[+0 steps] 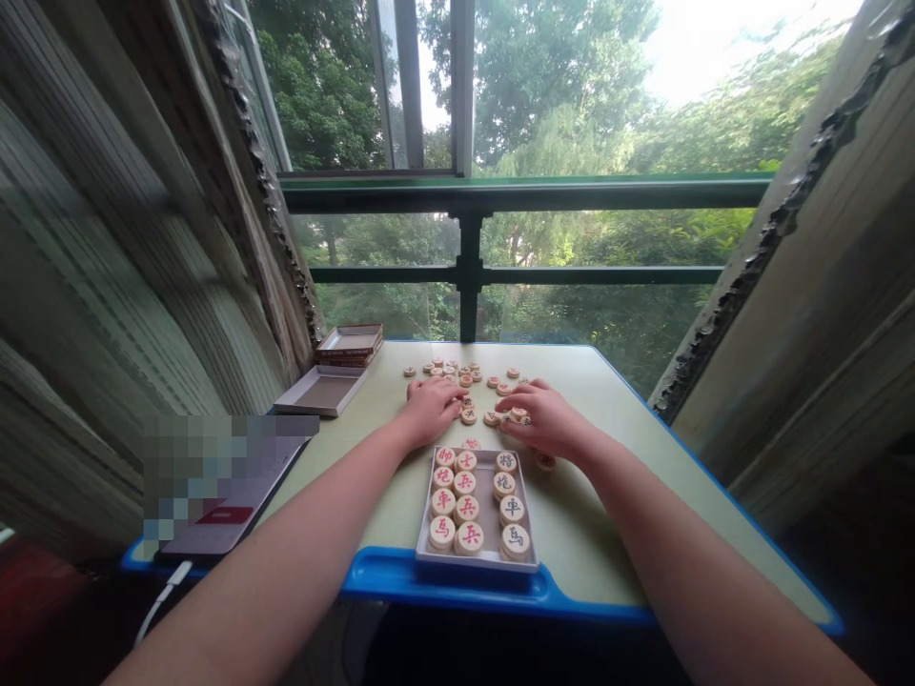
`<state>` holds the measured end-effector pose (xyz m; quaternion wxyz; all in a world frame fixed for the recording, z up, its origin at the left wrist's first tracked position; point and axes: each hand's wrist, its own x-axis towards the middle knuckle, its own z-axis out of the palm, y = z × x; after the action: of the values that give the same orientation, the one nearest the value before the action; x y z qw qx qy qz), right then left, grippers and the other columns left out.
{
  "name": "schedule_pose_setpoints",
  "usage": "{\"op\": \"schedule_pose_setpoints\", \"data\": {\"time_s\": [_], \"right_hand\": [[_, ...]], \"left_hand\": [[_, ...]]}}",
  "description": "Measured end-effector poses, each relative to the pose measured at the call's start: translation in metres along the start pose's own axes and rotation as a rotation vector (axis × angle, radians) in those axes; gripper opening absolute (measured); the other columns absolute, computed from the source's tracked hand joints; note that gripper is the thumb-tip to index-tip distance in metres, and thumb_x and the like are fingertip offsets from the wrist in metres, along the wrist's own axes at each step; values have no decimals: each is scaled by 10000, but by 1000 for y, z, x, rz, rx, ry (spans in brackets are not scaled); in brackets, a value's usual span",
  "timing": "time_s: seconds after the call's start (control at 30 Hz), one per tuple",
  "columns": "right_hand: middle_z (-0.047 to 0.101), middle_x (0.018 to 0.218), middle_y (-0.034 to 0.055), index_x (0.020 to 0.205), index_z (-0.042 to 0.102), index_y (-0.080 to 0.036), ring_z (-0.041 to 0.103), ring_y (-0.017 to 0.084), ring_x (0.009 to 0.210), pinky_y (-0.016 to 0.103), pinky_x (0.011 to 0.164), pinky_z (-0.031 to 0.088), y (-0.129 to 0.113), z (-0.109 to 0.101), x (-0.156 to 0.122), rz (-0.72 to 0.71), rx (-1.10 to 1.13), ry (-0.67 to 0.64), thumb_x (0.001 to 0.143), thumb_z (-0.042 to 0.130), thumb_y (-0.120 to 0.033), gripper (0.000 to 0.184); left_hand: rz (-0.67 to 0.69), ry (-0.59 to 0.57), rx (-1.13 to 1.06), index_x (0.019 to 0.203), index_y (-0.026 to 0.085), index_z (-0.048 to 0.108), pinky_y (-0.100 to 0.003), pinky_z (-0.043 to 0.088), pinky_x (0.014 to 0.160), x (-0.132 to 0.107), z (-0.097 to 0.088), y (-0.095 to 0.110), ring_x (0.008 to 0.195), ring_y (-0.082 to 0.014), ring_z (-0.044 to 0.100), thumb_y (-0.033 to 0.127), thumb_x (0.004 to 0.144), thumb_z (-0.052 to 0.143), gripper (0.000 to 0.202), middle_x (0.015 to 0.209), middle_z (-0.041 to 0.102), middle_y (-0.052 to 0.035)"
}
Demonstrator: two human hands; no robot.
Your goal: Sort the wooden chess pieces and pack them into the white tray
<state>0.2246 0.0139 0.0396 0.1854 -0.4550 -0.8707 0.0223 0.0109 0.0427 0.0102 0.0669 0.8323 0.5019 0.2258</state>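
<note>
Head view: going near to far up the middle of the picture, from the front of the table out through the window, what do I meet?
Blue front edge → box holding rows of pieces → left hand and right hand, about level → farthest loose pieces → green railing → trees.

Curtains [121, 238] hang beside a daylit window [463, 90]

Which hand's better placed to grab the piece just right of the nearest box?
Probably your right hand: it's close beside that piece, while your left hand is beyond the far left corner of the box.
</note>
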Motion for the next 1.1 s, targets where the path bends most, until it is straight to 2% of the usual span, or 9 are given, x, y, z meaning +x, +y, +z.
{"op": "schedule_pose_setpoints", "data": {"time_s": [0.1, 0.27, 0.47, 0.7, 0.77, 0.9, 0.93, 1.1], "right_hand": [[682, 889, 48, 856, 710, -221, 552, 206, 856, 346, 851, 387, 0, -3, -1, 8, -35, -23, 689, 612, -209, 193], [690, 843, 23, 808, 709, -221, 567, 173, 806, 331, 870, 361, 0, 0, 0, -27, -22, -25, 721, 590, -188, 151], [688, 909, 46, 854, 711, -211, 552, 195, 848, 336, 860, 372, 0, 0, -1, -7, -18, 7, 745, 596, -231, 160], [675, 930, 51, 897, 714, -217, 528, 213, 894, 317, 834, 393, 1, -3, -1, 55, -30, -8, 744, 590, -236, 198], [667, 947, 47, 910, 710, -220, 536, 203, 888, 292, 788, 404, 6, -6, 0, 153, -31, 7, 754, 553, -214, 221], [637, 1012, 60, 948, 694, -208, 562, 172, 887, 248, 713, 405, 18, -15, 0, 455, -46, 135, 777, 446, -147, 308], [629, 1035, 67, 966, 688, -206, 565, 176, 903, 248, 708, 404, 20, -17, -1, 508, -56, 133, 771, 439, -139, 323], [639, 1064, 92, 970, 680, -218, 593, 241, 912, 281, 629, 395, 17, -29, -6, 718, -141, -89, 742, 481, -208, 303]], "left_hand": [[-7, -26, 16, 1126, 239, 618, -495, 241, 1013, 0, 0, 1, 1179, -261, 431, 272, 863, 413, 335, 1209, 592, -62], [7, -81, -6, 1081, 288, 642, -518, 185, 1032, 0, 0, 3, 1253, -268, 367, 280, 868, 409, 316, 1217, 601, -3], [8, -19, -3, 995, 259, 679, -470, 236, 1013, 1, -2, 3, 1142, -239, 491, 272, 841, 464, 265, 1103, 660, -33], [35, 10, 20, 1030, 243, 656, -450, 270, 978, 1, 0, 2, 1092, -232, 522, 246, 848, 473, 259, 1094, 660, -43], [27, 33, 15, 1020, 238, 657, -444, 277, 973, 0, 0, 2, 1084, -226, 529, 238, 860, 445, 265, 1095, 660, -44], [8, 84, 13, 991, 231, 663, -427, 313, 952, -1, 0, -1, 1063, -221, 540, 271, 872, 417, 276, 1087, 659, -46], [8, 89, 15, 983, 230, 665, -424, 322, 947, -1, 0, -2, 1059, -221, 541, 281, 872, 415, 278, 1086, 659, -45], [-8, 152, 7, 1022, 215, 650, -405, 358, 948, -1, 1, -5, 1101, -220, 514, 312, 884, 378, 321, 1138, 632, -49]]}}
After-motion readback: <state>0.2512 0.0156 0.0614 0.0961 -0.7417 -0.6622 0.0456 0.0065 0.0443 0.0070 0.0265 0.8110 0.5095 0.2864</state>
